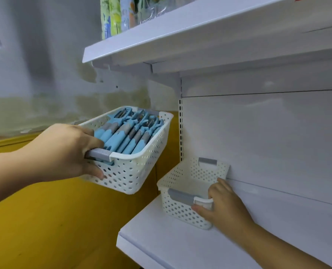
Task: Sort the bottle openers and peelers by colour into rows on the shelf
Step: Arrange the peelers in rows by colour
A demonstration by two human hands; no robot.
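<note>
Left hand (64, 152) grips basket (126, 175) of blue peelers (126, 133) mid-air | right hand (225, 204) grips corner of second basket (180, 210) on shelf (171, 245)

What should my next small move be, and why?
Probably slide the empty basket rightward along the shelf with your right hand, which grips its front corner. It sits at the shelf's left end, while your left hand holds the full basket of blue peelers in the air beside it.

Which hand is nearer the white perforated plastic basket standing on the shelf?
Right. The right hand grips the white perforated shelf basket at its near corner; the left hand is off to its left, carrying a second white basket of blue peelers.
</note>
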